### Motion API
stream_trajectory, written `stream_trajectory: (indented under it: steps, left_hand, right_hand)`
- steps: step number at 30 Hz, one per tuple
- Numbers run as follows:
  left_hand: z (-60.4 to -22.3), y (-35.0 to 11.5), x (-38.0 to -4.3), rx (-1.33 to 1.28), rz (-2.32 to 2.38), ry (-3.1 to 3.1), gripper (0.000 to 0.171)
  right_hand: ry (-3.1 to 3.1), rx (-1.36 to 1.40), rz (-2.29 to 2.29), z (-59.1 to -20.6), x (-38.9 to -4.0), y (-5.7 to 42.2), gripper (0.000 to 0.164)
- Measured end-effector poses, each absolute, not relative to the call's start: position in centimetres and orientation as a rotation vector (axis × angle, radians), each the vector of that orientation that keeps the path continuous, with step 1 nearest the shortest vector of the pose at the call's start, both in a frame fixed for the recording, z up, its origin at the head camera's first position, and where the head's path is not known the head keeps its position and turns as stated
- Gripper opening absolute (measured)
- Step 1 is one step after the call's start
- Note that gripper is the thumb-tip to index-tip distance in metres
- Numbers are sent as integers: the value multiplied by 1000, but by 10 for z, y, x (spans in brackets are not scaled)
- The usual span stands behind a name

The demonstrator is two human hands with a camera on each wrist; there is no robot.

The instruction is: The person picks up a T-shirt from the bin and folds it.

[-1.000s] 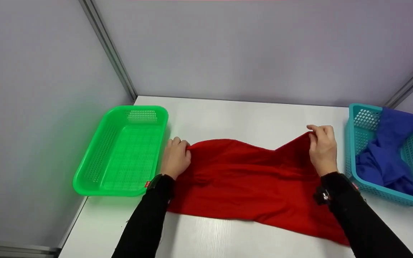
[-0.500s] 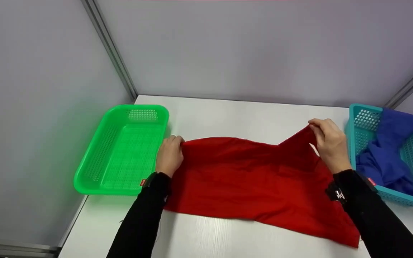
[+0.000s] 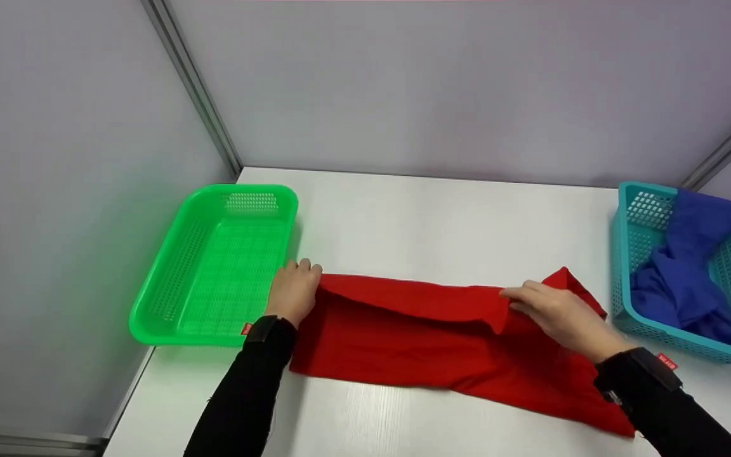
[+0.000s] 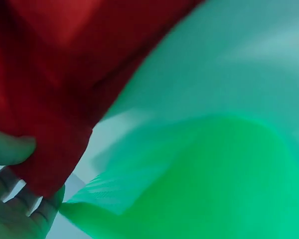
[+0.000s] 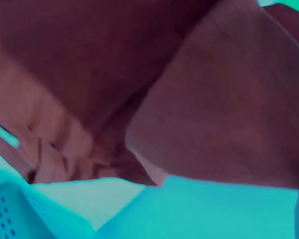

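Note:
A red cloth (image 3: 441, 355) lies across the white table, its far edge raised and partly folded over toward the near side. My left hand (image 3: 294, 291) pinches the far left corner; in the left wrist view the thumb lies on the red cloth (image 4: 55, 149) with fingers beneath. Over the cloth's right part, my right hand (image 3: 559, 314) holds the raised flap at its fingertips. A peak of fabric stands up just beyond that hand. Cloth fills most of the right wrist view, dark and folded (image 5: 219, 109), and hides the right fingers there.
A green basket (image 3: 150, 311) stands left, close to the left hand. On the right, a turquoise basket (image 3: 622, 254) holds a crumpled blue cloth (image 3: 683, 273). Grey panels (image 3: 441, 89) enclose the white table (image 3: 391, 222) at the back and sides.
My right hand has come down toward me and leftward with the cloth, after lifting the far right corner. My left hand has shifted slightly left and nearer. The far edge now folds over.

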State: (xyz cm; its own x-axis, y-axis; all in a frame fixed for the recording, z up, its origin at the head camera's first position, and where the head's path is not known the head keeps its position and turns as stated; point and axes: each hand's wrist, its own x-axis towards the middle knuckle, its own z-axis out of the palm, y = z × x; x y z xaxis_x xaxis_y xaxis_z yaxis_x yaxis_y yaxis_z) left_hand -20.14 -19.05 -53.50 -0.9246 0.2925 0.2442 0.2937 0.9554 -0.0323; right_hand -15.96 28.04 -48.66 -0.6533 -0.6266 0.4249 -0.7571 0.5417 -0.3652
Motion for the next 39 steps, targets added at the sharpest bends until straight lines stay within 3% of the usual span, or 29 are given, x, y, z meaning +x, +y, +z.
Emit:
stream_trajectory:
  steps: [6, 11, 13, 21, 28, 34, 36, 39]
  left_hand:
    - [-551, -186, -189, -416, 209, -2836, 14]
    - [-555, -176, -181, -443, 186, -2962, 8]
    - [-557, -172, -181, -495, 138, -3019, 5]
    - [-569, -168, -175, -494, -146, -3222, 31]
    - [-576, -179, -171, -463, -224, -3213, 39]
    - [-580, -183, -169, -480, -233, -3156, 36]
    - [-582, -183, -169, -478, -228, -3144, 35]
    - [-582, -183, -169, -461, -200, -3131, 33]
  right_hand:
    - [-2819, 1208, 757, -515, -131, 285, 69]
    - [-2945, 1029, 440, -551, -102, 292, 88]
    - [-2965, 919, 343, -567, -91, 298, 82]
    - [-2976, 587, 226, -590, -70, 327, 39]
    - [-2598, 385, 671, -563, -80, 344, 50]
    - [-2401, 555, 799, -530, -91, 358, 51]
    - [-2407, 682, 745, -524, -92, 365, 33]
    - [-2525, 906, 628, -520, -89, 375, 24]
